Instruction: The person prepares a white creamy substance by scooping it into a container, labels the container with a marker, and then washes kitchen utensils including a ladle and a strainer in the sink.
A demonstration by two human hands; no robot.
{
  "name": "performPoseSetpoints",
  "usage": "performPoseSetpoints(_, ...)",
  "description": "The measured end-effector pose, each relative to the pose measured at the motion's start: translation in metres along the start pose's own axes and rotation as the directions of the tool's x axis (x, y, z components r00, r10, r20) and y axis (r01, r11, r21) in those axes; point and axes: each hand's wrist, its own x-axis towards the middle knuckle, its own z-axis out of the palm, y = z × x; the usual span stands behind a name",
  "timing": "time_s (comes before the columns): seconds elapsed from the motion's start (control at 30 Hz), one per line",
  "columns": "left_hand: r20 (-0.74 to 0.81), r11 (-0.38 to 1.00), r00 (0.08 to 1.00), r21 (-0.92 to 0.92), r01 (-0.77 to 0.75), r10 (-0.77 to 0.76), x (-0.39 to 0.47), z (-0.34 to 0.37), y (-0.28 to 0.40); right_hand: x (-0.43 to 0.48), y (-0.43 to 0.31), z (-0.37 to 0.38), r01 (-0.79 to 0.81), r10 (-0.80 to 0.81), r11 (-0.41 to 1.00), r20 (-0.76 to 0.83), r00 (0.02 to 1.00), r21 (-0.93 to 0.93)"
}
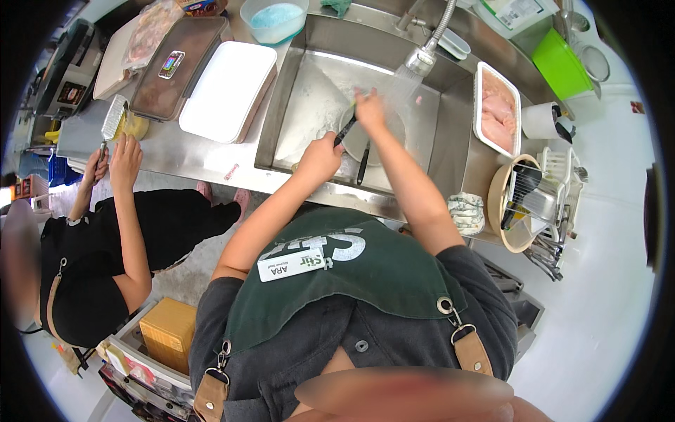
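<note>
My left hand [319,158] grips the black handle of a kitchen utensil [346,130] over a stainless steel sink [300,113]. At the utensil's far end is my right hand [370,112], its fingers blurred, so its hold is unclear. Water sprays beside it from a faucet head [420,60] on a flexible metal hose. Beneath my hands a round, pale vessel [393,140] sits in the sink, partly hidden by my right forearm. A second black handle [364,164] leans at its near side.
Left of the sink stand a white-lidded container [229,92], a brown-lidded container [176,66] and a tub of blue suds [274,18]. Raw meat in a white tray [497,108] and a dish rack [559,174] are right. A co-worker's hands [124,158] hold a grater [112,121].
</note>
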Motion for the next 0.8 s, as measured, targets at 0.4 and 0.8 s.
performPoseSetpoints(0.4, -0.006, 0.969, 0.999, -0.246, 0.030, -0.033, -0.012, 0.004, -0.009, 0.034, 0.001, -0.010, -0.524, 0.548, 0.249, 0.328, 0.769, 0.814)
performPoseSetpoints(0.8, 0.444, 0.724, 0.878, -0.545, 0.423, -0.179, 0.002, -0.001, -0.002, 0.057, 0.045, -0.025, -0.502, 0.412, 0.672, 0.288, 0.864, 0.545)
